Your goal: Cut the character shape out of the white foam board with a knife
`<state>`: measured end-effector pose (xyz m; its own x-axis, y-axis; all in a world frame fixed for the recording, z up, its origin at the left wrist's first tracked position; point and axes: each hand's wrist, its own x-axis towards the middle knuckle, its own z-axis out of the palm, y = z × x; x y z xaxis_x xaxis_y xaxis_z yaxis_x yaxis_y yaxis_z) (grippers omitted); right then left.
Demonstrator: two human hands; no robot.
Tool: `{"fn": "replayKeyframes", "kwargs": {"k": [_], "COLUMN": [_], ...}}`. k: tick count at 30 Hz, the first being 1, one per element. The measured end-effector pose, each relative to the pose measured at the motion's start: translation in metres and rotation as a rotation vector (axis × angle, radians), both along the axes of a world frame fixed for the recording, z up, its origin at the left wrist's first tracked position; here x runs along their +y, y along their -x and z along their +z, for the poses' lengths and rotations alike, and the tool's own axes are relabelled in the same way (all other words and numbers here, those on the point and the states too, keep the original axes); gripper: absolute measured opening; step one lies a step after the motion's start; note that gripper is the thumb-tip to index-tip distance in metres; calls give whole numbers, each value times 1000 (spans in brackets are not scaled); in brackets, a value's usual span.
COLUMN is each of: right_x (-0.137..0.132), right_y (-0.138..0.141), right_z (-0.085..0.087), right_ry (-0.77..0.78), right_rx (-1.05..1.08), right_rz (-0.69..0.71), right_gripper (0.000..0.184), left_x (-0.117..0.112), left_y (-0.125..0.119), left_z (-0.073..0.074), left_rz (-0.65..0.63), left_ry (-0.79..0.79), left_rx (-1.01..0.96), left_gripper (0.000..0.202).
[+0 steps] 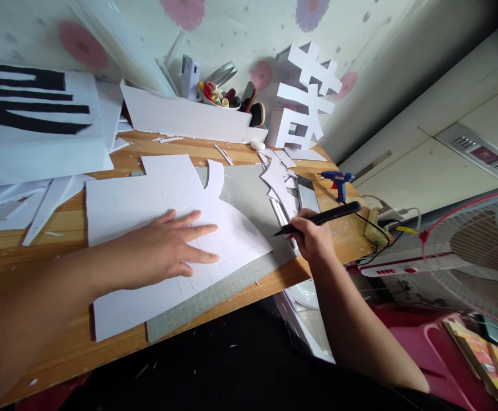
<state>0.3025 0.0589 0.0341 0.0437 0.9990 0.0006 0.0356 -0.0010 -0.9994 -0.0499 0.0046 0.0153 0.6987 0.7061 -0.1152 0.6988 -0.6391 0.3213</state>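
My left hand lies flat with fingers spread on a large white foam sheet that rests on a grey cutting mat. My right hand is closed around a black corded cutting tool, whose tip points left toward the right edge of the sheet. The tool's tip hovers just off the sheet's corner, over the mat.
A wooden table carries white offcuts, a blue glue gun, a metal ruler and a white foam character at the back. A long white box holds pens. A fan stands at the right.
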Motion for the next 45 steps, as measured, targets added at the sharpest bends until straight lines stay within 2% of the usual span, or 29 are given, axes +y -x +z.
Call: {"fn": "replayKeyframes", "kwargs": {"k": [2,4,10,14,19,22,26,29,32,45], "right_x": [-1,-5,-22,-27,-20,-14,-13,-16,-20,-23], "right_y": [-1,1,29,51,78,89,93,93,93,93], "right_z": [2,4,-6,-12,-7,-6,-13,-16,-15,-11], "right_ry": [-46,-94,-103,-121,-226,-198,-273,-343,-347,-339], "right_rx": [101,151,167,98,-47,-100,-215,-339,-429,-453], "right_rz": [-78,-91,-32,-40,-85,-4,125,169,189,256], "right_gripper": [40,48,44,40,32,33,32,27,24,20], "left_x": [0,-1,-1,0,0,-1,-2,-3,-4,-3], "left_y": [0,-1,0,-1,-1,-1,-4,-7,-8,-9], "left_z": [0,0,3,6,1,-3,0,5,6,4], "left_rz": [4,9,26,19,41,44,52,58,57,55], "left_ry": [0,4,16,10,-15,-41,-23,-9,-25,-40], "left_rx": [-7,-12,-1,1,-31,-54,-41,-6,-13,-28], "left_gripper": [48,46,53,59,59,58,61,65,65,65]}}
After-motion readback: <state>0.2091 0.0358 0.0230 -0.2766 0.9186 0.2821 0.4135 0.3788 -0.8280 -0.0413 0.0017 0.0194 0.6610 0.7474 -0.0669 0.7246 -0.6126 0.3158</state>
